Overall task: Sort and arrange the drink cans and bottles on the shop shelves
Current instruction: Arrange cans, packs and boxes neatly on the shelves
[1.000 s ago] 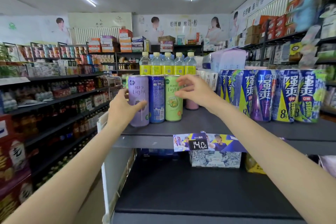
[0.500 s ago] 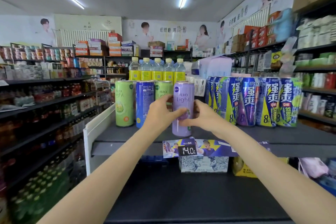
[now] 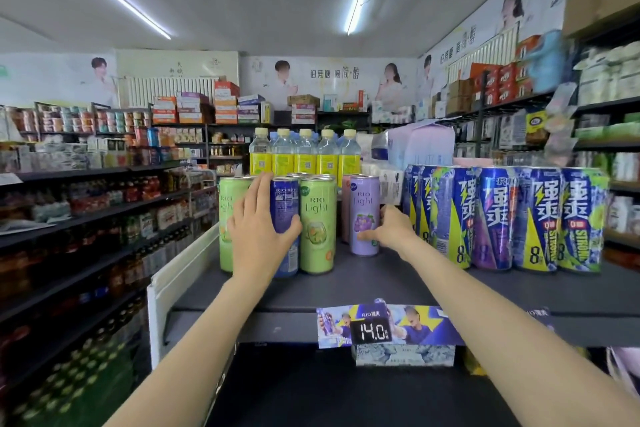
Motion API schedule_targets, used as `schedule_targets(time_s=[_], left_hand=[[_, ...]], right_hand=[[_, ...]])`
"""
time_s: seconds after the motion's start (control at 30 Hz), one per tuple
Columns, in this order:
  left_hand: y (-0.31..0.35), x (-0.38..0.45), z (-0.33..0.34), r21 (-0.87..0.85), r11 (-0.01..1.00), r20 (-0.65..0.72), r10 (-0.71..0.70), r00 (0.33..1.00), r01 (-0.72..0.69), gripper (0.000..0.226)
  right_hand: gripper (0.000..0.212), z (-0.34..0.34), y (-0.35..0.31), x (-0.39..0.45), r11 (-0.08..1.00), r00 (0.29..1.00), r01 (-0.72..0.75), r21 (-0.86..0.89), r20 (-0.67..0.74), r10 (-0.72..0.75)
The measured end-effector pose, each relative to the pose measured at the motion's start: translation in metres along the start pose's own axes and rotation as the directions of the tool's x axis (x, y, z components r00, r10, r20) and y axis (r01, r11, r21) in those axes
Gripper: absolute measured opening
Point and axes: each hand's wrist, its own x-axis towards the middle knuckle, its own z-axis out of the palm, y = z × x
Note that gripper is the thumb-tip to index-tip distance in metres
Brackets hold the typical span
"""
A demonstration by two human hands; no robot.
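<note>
Fingers of my left hand (image 3: 258,236) wrap the blue can (image 3: 284,215), thumb at its right side, gripping it between two green cans (image 3: 317,224) at the shelf (image 3: 398,284) front. My right hand (image 3: 389,230) holds the purple can (image 3: 363,218) low, thumb across its base, standing upright just beside a pink can (image 3: 346,208). Risk noted: tall, narrow cans packed touching; a sideways pull on the blue one could topple a green neighbour off the open shelf edge.
</note>
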Motion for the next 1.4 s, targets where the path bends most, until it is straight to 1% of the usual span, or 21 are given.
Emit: schedule_targets(time_s=[0.1,0.3,0.5,0.7,0.77,0.9,1.1,1.17,1.2,1.27,1.3,1.33,1.37,1.4], left_hand=[[-0.002,0.001,0.007,-0.031,0.999,-0.034,0.007,0.999,-0.008,0.081],[-0.006,0.001,0.01,-0.037,0.999,-0.037,0.022,0.999,-0.024,0.081],[-0.006,0.0,0.01,-0.053,0.999,-0.021,0.003,1.0,-0.004,0.083],[-0.005,-0.001,0.009,-0.066,0.998,-0.019,0.017,1.0,-0.018,0.084],[-0.004,-0.001,0.008,-0.079,0.996,-0.019,0.03,0.999,-0.032,0.083],[-0.003,-0.002,0.007,-0.124,0.991,-0.014,0.05,0.999,-0.051,0.076],[-0.002,-0.003,0.008,-0.14,0.989,-0.017,0.045,0.999,-0.047,0.077],[-0.003,-0.004,0.007,-0.15,0.988,0.003,0.026,1.0,-0.025,0.079],[-0.004,-0.005,0.007,-0.157,0.987,0.013,0.016,1.0,-0.013,0.081],[-0.004,-0.006,0.005,-0.174,0.985,0.024,0.009,1.0,-0.005,0.082],[-0.005,-0.006,0.004,-0.185,0.983,0.024,0.009,1.0,-0.005,0.082],[-0.005,-0.007,0.003,-0.194,0.981,0.023,0.009,1.0,-0.004,0.081],[-0.004,-0.007,0.002,-0.199,0.98,0.023,0.005,1.0,-0.001,0.08],[-0.004,-0.007,0.002,-0.199,0.98,0.023,-0.003,1.0,0.008,0.08]], right_hand=[[0.063,0.008,0.002,0.011,0.999,0.999,-0.024,0.029,-0.041,0.025],[0.052,0.011,0.009,0.016,0.995,0.999,-0.013,0.101,-0.033,0.016],[0.048,0.012,0.01,0.013,0.992,1.0,0.004,0.126,-0.001,-0.004],[0.047,0.014,0.009,0.014,0.988,0.999,0.001,0.157,0.049,-0.009],[0.045,0.016,0.008,0.014,0.988,0.998,0.001,0.152,0.055,-0.009],[0.045,0.02,0.008,0.016,0.997,0.999,0.019,0.081,0.046,-0.023],[0.048,0.022,0.007,0.014,0.999,0.998,0.002,0.038,0.057,-0.004],[0.051,0.018,0.004,0.011,0.999,0.999,-0.011,0.049,0.031,0.009],[0.055,0.013,0.001,0.009,0.998,1.0,-0.002,0.069,-0.017,0.004],[0.059,-0.001,-0.012,0.004,0.99,0.981,0.091,0.112,-0.182,-0.07],[0.057,-0.009,-0.022,-0.002,0.974,0.963,0.167,0.151,-0.235,-0.129],[0.054,-0.014,-0.031,-0.007,0.952,0.957,0.231,0.201,-0.225,-0.185],[0.051,-0.017,-0.04,-0.015,0.928,0.958,0.276,0.251,-0.151,-0.244],[0.051,-0.017,-0.047,-0.022,0.916,0.958,0.283,0.284,-0.036,-0.285]])
